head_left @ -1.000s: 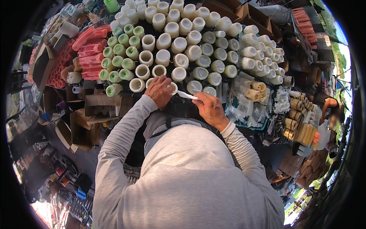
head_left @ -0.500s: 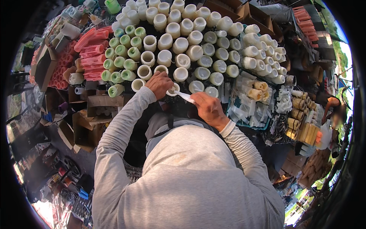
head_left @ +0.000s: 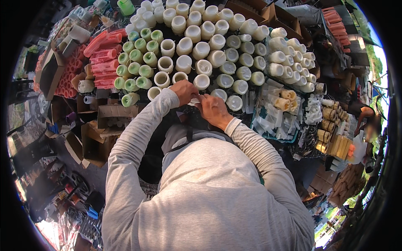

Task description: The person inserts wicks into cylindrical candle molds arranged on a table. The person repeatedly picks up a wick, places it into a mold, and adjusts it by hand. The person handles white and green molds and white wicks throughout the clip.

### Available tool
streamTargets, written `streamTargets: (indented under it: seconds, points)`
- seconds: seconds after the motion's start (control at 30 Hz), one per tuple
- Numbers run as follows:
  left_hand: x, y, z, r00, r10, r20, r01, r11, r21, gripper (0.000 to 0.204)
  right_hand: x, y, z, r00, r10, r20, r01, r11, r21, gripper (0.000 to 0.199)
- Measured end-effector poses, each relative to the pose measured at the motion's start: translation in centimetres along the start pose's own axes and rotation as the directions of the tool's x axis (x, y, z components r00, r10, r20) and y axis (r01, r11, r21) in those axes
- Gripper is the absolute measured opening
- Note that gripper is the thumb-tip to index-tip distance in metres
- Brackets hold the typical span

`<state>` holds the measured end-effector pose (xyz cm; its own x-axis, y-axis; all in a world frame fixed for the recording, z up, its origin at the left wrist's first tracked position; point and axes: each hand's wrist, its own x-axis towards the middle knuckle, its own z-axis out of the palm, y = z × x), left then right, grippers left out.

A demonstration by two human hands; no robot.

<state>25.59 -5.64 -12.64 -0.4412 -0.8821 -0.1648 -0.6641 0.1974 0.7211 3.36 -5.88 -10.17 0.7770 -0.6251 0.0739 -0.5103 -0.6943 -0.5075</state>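
Note:
At the front edge of a crowd of cream candle cylinders (head_left: 183, 63), my two hands meet over one hollow white wax cup (head_left: 194, 101). My left hand (head_left: 184, 92) is closed on the cup's left side, its fingertips over the rim. My right hand (head_left: 214, 111) comes in from the right, fingers pinched together at the same rim. The white strip seen earlier in the right hand is hidden now, so what those fingers hold does not show. Hollow, open-topped cups (head_left: 161, 79) stand just beyond the left hand. Filled candles (head_left: 234, 103) stand to the right of the right hand.
Green candles (head_left: 135, 55) and pink fluted candles (head_left: 104, 58) lie at the left. A tray of translucent white pieces (head_left: 268, 115) and yellow bamboo-like candles (head_left: 322, 136) are at the right. Cardboard boxes (head_left: 94, 140) sit at the lower left. Another person's arm (head_left: 366, 112) shows at the far right.
My right hand has moved left to meet the left hand at the cup, and the white strip is no longer seen. The left hand has shifted slightly right.

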Motion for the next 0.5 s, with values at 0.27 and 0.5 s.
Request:
streamTargets:
  seconds: [0.27,0.5]
  points:
    - [-0.2,-0.6,-0.4,1.0,-0.002,-0.02,0.001,1.0,-0.025,0.016,-1.3,0.7,0.6,0.998,0.032,0.052,-0.037,0.994,0.099,0.032]
    - [-0.4,-0.2,-0.8,0.998,0.02,-0.062,-0.024,0.998,-0.055,0.016,-1.4,0.6,1.2,0.992,0.051,0.119,-0.059,0.996,0.065,0.032]
